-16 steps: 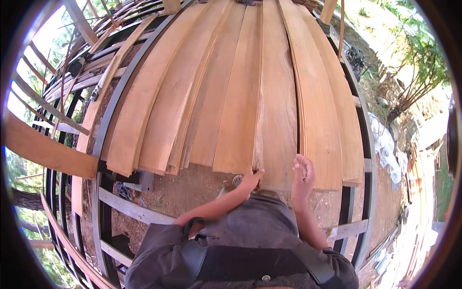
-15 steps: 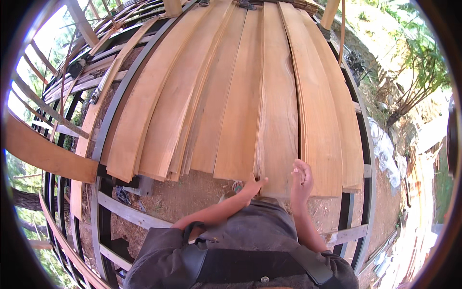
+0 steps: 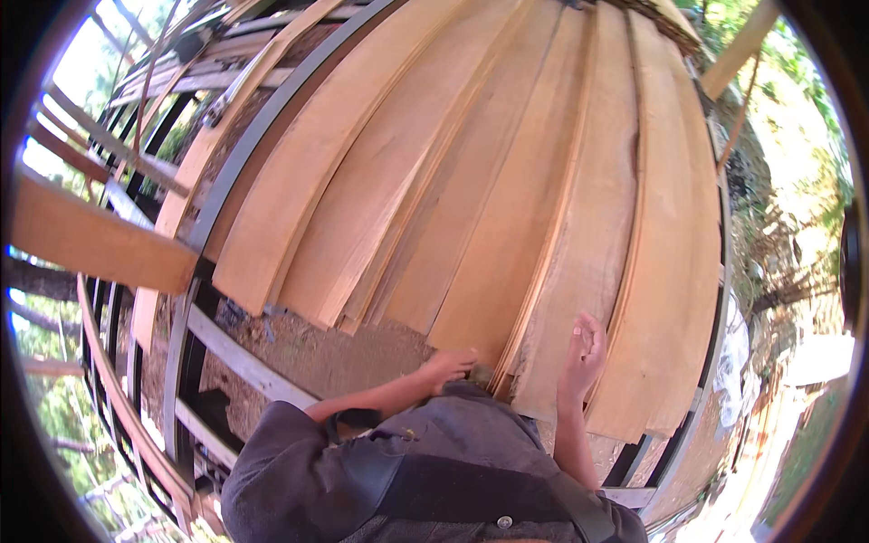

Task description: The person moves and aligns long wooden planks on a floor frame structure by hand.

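Long, thin wooden boards lie side by side and partly overlapping in front of me, their near ends uneven. My left hand (image 3: 450, 365) is at the near end of a middle board (image 3: 493, 299), fingers stretched out to the right; whether it touches the board's edge is hard to make out. Just right of it stand the edges of a narrow stack of boards (image 3: 534, 317). My right hand (image 3: 582, 357) is raised over a greyish-streaked board (image 3: 588, 244), fingers loosely bent and apart, with nothing in them.
A dark metal frame rail (image 3: 237, 172) runs along the left of the boards, with a pale crossbar (image 3: 244, 357) near me. A wide plank (image 3: 100, 240) juts in from the left. Clear plastic sheeting (image 3: 731, 371) lies on the ground at right.
My view has turned, so the boards now slant to the right. My left hand has shifted left along the board ends; my right hand stays raised with its fingers loosely bent.
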Demonstrator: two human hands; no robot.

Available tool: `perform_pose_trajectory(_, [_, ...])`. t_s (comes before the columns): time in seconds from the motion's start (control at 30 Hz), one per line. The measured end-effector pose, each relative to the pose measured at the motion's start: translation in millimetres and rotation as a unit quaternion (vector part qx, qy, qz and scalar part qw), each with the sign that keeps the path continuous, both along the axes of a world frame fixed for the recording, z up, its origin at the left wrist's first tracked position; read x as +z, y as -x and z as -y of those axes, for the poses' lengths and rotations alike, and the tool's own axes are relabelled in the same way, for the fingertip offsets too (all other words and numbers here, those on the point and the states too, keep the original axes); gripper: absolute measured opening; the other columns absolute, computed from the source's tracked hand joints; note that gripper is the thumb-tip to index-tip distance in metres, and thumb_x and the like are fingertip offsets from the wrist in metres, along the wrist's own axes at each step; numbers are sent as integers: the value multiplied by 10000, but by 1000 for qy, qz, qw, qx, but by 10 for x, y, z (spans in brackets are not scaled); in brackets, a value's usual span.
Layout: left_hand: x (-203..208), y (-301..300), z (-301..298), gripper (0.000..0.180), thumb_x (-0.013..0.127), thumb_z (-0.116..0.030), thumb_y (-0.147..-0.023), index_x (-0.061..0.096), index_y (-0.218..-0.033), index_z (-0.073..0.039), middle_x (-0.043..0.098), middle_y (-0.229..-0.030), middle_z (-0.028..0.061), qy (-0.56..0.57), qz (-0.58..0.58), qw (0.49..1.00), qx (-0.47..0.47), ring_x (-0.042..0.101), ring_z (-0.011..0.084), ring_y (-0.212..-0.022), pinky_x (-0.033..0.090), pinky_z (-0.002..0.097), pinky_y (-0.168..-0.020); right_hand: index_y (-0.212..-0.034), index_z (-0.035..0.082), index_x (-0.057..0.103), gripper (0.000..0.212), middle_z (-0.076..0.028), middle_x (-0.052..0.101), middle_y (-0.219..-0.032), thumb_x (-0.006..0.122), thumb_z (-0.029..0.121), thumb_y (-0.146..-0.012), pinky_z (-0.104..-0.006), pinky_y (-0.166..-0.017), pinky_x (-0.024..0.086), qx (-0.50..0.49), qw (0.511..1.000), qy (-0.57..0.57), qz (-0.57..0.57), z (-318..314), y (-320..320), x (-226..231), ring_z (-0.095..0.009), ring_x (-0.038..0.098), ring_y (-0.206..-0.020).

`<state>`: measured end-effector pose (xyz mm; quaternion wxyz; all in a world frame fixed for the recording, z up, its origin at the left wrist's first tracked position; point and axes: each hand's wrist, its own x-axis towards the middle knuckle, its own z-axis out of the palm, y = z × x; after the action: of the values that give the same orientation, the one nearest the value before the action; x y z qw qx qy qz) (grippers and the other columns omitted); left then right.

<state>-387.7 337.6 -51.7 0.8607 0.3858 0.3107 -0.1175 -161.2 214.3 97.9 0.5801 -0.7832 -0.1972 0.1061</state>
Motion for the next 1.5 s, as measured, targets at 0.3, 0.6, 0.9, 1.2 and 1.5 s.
perform_pose_trajectory(0.3, [-541, 1701, -425, 557, 346, -422, -1065, 460, -1433, -20, 617, -1345, 208, 99, -273, 682, 671, 635, 322, -1126, 524, 464, -925, -1249, -32, 616, 285, -160, 670, -1213, 524, 98, -1013, -365, -956, 522, 151, 983, 6, -102, -381, 262, -172, -245, 659, -1113])
perform_pose_trajectory(0.6, [180, 1903, -1375, 601, 621, -537, -962, 524, -1346, -84, 610, -1286, 114, -39, -200, 684, 700, 596, 270, -1180, 516, 466, -952, -1279, -14, 599, 302, -144, 679, -1202, 523, 140, -1030, -347, -920, 523, 187, 976, -35, -104, -207, 260, -134, -232, 661, -1100])
perform_pose_trajectory(0.9, [521, 1803, -1731, 440, 683, -389, -960, 546, -1303, -149, 618, -1242, 96, -26, -174, 702, 690, 657, 279, -1073, 633, 479, -799, -1261, -2, 606, 277, -114, 679, -1163, 515, 146, -1045, -314, -876, 525, 182, 972, -32, -148, 144, 362, -165, -191, 666, -1052])
perform_pose_trajectory(1.2, [364, 1933, -1024, 392, 649, -365, -982, 565, -1273, -116, 666, -1189, 73, 24, -129, 723, 678, 680, 240, -1034, 565, 447, -853, -1437, 14, 430, 529, -167, 619, -1289, 596, 298, -1022, -360, -912, 541, 320, 841, -4, -437, -758, 912, -317, -238, 653, -1096])
perform_pose_trajectory(1.5, [1208, 2042, -515, 565, 515, -392, -1047, 426, -1424, 20, 590, -1340, 219, 192, -86, 744, 635, 590, 365, -1232, 436, 514, -1091, -1383, -2, 502, 618, -123, 619, -1281, 768, 270, -896, -409, -982, 483, 278, 799, 64, -530, -1975, 2308, -340, -223, 612, -1137])
